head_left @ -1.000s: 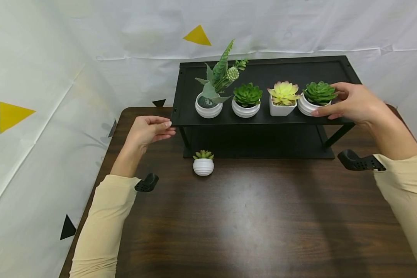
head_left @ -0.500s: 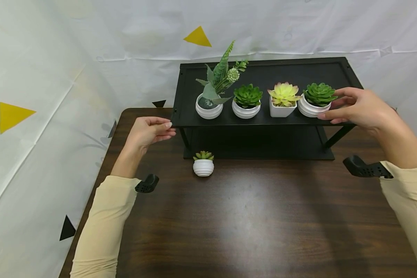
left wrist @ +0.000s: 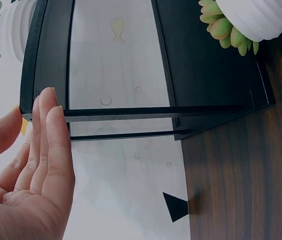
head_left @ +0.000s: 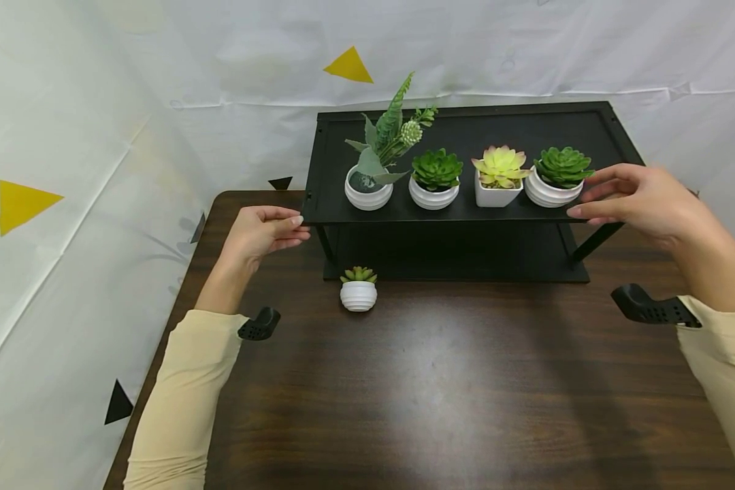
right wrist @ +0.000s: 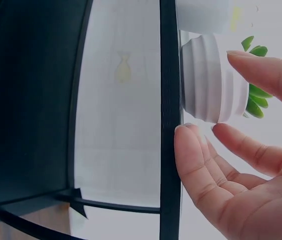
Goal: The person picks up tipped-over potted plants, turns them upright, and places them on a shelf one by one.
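A black two-tier shelf (head_left: 484,129) stands at the back of the table. My left hand (head_left: 263,231) pinches its upper left front corner, with the thumb on top and the straight fingers beneath. Along the upper tier stand a leafy potted plant (head_left: 368,197), a green succulent (head_left: 436,170), a yellow-green succulent in a square pot (head_left: 499,167) and another green succulent (head_left: 562,169) at the right. Beside that last round white pot (right wrist: 205,77), my right hand (head_left: 643,204) has its fingers spread, holding nothing. Its fingertips are right at the shelf edge and the pot's side.
A small succulent in a white pot (head_left: 358,296) sits on the brown table (head_left: 441,388), just in front of the lower tier (head_left: 465,252). White sheeting (head_left: 251,54) with yellow and black triangles hangs behind and at the left.
My right hand has let go of the rightmost succulent's pot and drawn back to the right and toward me. The left hand stays on the shelf corner; the plants keep their places.
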A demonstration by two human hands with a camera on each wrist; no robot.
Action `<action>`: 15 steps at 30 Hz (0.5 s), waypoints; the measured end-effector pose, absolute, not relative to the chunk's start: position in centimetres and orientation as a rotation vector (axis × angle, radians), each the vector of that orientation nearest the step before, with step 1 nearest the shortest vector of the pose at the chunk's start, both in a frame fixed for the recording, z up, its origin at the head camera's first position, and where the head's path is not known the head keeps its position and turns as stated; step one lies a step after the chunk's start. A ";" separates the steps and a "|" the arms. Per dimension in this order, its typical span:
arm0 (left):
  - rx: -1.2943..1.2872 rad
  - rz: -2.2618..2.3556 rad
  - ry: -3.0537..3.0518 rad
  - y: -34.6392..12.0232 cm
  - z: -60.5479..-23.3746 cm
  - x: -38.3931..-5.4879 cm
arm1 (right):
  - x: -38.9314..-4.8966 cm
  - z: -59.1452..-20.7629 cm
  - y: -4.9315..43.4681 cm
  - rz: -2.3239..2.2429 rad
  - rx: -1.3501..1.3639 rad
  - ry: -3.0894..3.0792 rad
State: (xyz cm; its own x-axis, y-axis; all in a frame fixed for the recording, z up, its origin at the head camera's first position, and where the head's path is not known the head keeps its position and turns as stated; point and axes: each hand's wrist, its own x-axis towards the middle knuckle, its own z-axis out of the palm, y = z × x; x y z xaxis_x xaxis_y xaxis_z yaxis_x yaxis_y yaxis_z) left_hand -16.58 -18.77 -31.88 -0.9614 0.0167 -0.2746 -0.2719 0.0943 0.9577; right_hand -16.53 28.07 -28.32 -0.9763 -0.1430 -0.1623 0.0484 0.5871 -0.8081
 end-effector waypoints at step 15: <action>-0.259 1.977 2.141 -18.8 -31.9 -16.6 | -15.5 -28.9 28.3 -1.286 -0.082 2.676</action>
State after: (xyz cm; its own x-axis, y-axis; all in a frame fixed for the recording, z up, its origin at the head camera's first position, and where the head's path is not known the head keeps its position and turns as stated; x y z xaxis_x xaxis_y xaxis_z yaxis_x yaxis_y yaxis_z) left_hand -16.61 -18.77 -31.92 -0.9614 0.0166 -0.2745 -0.2723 0.0818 0.9587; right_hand -15.52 28.26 -28.90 -0.9837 -0.1238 -0.1305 0.0245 0.6264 -0.7791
